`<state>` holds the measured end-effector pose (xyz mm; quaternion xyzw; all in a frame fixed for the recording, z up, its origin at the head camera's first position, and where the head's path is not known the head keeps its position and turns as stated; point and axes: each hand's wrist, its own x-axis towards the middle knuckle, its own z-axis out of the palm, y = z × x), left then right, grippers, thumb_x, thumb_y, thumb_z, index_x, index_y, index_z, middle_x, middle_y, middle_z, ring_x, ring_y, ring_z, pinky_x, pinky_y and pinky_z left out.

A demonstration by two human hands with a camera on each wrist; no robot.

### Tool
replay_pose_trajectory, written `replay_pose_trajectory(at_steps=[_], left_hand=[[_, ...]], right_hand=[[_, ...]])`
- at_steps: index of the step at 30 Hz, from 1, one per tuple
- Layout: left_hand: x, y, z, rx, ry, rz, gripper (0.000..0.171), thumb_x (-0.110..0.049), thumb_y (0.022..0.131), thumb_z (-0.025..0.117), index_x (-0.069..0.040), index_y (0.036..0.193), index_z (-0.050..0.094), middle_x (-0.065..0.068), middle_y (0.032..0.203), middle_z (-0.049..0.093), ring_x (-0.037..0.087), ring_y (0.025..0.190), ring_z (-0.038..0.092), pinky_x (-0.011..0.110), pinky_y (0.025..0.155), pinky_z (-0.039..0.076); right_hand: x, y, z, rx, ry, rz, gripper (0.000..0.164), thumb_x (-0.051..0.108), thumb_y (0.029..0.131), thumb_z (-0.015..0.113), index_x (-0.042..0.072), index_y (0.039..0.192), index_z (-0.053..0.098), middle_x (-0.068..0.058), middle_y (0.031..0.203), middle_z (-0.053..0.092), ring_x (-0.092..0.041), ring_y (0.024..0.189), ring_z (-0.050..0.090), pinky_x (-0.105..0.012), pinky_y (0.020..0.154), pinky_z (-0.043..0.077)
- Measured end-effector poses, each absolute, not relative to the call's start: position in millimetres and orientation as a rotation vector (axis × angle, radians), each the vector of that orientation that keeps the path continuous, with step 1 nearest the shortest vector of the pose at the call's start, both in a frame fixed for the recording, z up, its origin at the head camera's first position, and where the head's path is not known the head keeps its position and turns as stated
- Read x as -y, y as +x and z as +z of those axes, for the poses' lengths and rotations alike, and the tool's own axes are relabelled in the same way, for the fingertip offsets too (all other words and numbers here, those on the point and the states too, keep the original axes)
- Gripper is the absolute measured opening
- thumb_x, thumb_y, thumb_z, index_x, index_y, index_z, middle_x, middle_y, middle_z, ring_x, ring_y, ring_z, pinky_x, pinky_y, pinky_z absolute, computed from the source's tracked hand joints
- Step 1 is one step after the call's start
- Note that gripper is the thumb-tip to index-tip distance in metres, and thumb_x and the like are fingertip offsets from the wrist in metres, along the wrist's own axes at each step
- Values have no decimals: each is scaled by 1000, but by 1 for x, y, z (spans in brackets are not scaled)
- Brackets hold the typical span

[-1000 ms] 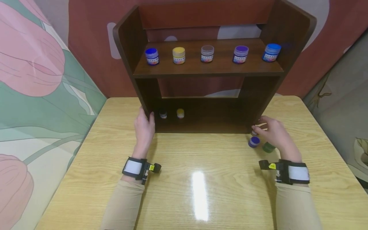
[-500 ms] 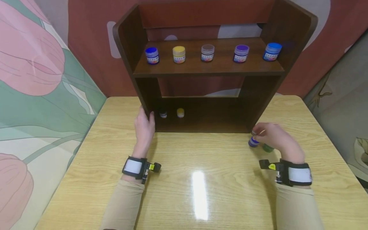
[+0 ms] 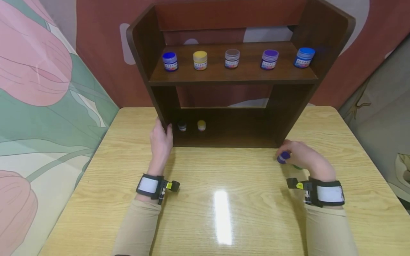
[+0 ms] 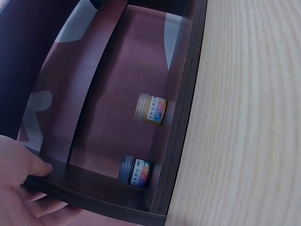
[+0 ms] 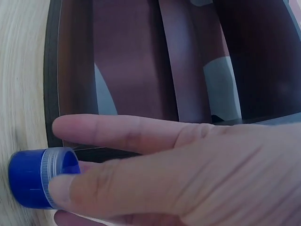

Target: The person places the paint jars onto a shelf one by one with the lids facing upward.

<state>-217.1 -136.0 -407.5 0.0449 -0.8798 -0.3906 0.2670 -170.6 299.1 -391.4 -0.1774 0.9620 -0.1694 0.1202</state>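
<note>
At the dark brown shelf unit's [image 3: 217,140] left side panel is my left hand [image 3: 161,140], which grips the panel with the thumb inside and the fingers outside. My right hand [image 3: 302,154] is by the front right corner of the unit. It pinches a small blue paint jar [image 5: 28,176] by its clear-rimmed lid, the thumb on the near side; that jar stands on the table. A green jar [image 3: 298,167] is mostly hidden under the right hand. On the lower shelf stand a dark jar [image 4: 139,172] and a yellow jar [image 4: 154,109].
The upper shelf bears a row of paint jars: a blue jar [image 3: 170,62], a yellow jar [image 3: 200,60], a brown-lidded jar [image 3: 232,59], a purple jar [image 3: 269,59] and a light blue jar [image 3: 304,58]. The wooden table [image 3: 192,199] extends in front of the unit.
My right hand has come from a small jar at the unit's corner down to the blue jar and now holds it. That small jar is hidden now. The left hand stays on the panel.
</note>
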Motion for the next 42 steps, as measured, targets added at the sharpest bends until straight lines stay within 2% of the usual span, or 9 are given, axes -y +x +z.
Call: replay_pose_trajectory(at_steps=[6, 12, 20, 29, 35, 42], left_hand=[[136, -217, -407, 2371, 111, -1062, 34, -15, 100, 58, 1, 130, 55, 24, 123, 68, 42, 113, 66, 53, 94, 55], [137, -218, -408, 2374, 117, -1054, 34, -16, 100, 58, -1, 130, 55, 23, 123, 69, 40, 113, 66, 53, 94, 55], [138, -217, -408, 2369, 109, -1065, 33, -15, 100, 58, 0, 129, 55, 23, 123, 68, 40, 114, 66, 52, 96, 55], [137, -218, -408, 2365, 102, -1070, 33, -15, 100, 59, 0, 130, 55, 23, 123, 69, 40, 114, 66, 53, 95, 55], [137, -218, -408, 2363, 104, -1067, 33, -15, 100, 58, 0, 130, 55, 23, 123, 68, 40, 113, 66, 52, 94, 56], [136, -217, -408, 2367, 103, -1061, 34, -15, 100, 58, 1, 130, 54, 24, 122, 68, 40, 113, 67, 52, 92, 55]], right_hand=[[-300, -172, -396, -2833, -530, -480, 29, -10, 80, 69, 9, 100, 78, -23, 109, 63, -43, 100, 64, -58, 87, 55], [-297, -174, -400, -2873, -566, -430, 28, -12, 80, 69, 8, 98, 77, -18, 99, 66, -36, 91, 65, -55, 85, 56], [-290, -173, -399, -2888, -535, -394, 31, -13, 83, 64, 10, 101, 76, -18, 99, 67, -33, 89, 65, -54, 85, 56], [-281, -173, -397, -2952, -502, -475, 22, 6, 88, 71, 1, 109, 73, -19, 99, 74, -29, 86, 64, -51, 81, 56], [-275, -174, -396, -2988, -453, -504, 23, 16, 90, 73, 1, 107, 73, -15, 92, 74, -24, 78, 60, -43, 73, 53], [-273, -174, -396, -2986, -428, -510, 23, 22, 90, 74, 2, 101, 75, -10, 85, 74, -22, 75, 62, -41, 70, 53]])
